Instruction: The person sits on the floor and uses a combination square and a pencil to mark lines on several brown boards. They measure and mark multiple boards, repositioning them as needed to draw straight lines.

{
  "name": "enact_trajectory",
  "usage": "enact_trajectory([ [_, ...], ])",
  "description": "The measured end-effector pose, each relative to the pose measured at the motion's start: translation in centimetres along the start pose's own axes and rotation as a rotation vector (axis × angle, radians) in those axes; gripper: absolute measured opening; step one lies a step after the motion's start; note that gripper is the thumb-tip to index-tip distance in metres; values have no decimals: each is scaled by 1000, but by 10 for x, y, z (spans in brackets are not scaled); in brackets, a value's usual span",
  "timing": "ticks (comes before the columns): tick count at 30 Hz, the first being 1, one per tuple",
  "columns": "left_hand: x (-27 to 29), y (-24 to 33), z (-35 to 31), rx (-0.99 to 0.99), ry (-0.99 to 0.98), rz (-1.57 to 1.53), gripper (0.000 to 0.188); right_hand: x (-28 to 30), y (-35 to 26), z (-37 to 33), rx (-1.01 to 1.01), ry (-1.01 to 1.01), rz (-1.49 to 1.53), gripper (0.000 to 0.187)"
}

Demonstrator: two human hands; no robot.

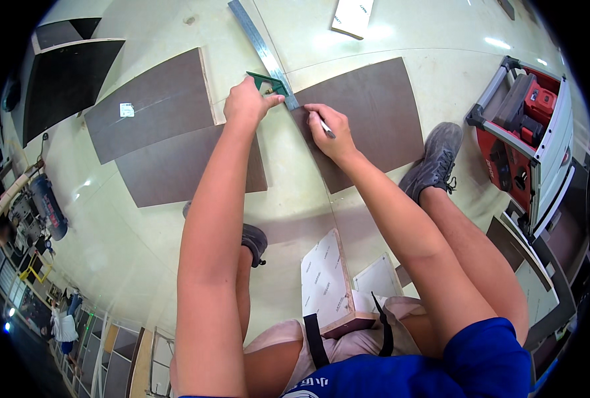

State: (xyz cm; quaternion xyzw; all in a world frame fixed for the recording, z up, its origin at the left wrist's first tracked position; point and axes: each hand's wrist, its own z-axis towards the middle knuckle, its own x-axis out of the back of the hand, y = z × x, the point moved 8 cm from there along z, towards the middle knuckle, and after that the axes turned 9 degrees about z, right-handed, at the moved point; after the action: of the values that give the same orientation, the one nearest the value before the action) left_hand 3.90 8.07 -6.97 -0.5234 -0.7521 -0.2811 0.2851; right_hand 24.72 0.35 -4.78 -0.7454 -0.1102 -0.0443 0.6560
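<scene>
My left hand is closed on the green head of a combination square, thumb pressed on its near edge. The square's long steel blade slants away to the upper left, and its near end lies over the left edge of a dark brown panel flat on the floor. Just right of that blade end, my right hand grips a pen and rests at the panel's edge. The pen's tip is hidden by my fingers.
Two overlapping brown panels lie to the left, the upper one bearing a white label. Beyond them stands a black panel piece. A red and grey tool case is at the right, past my shoe. Boards stand between my legs.
</scene>
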Motion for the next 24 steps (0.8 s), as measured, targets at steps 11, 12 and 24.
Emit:
enact_trajectory([
  [11,0,0,-2,5,3,12,76,-13,0,1,29,-42,17,17],
  [12,0,0,-2,7,1,12,76,-13,0,1,32,-43,12,17],
  [24,-1,-4,-7,12,12,-14,73,-11,1,-6,-2,-56,39,16],
])
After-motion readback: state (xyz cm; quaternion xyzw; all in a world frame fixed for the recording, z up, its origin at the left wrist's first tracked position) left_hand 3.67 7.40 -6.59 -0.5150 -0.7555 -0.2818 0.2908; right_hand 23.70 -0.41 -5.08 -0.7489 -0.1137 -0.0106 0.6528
